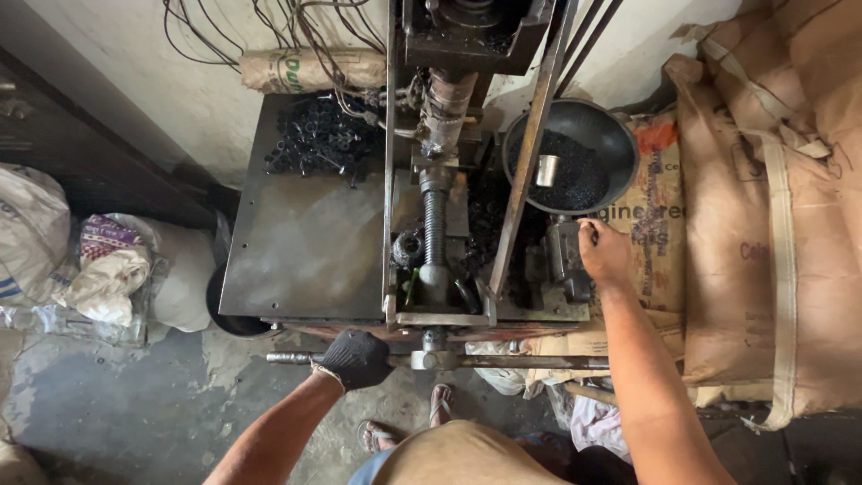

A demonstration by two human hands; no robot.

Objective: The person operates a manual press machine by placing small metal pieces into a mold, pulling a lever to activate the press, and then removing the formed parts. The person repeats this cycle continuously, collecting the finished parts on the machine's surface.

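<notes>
Hand-worked press, both hands engaged.

Gloved left hand closed round the horizontal bar at 6 o'clock; bare right hand curled on the metal block at 3 o'clock, beside the screw. Risk, as I judge: bar swings, bare fingers get pinched; pellet bowl could tip.

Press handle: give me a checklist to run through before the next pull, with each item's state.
1. Left hand, gloved, wrapped around the handle bar: ok.
2. Right hand out of the press area: not ok, it rests on the metal block beside the screw.
3. Right hand gloved: not ok, bare.
4. Bowl stocked with small black parts: ok.
5. Part seated under the screw: cannot tell.
6. Feet covered: not ok, open sandals.
</notes>
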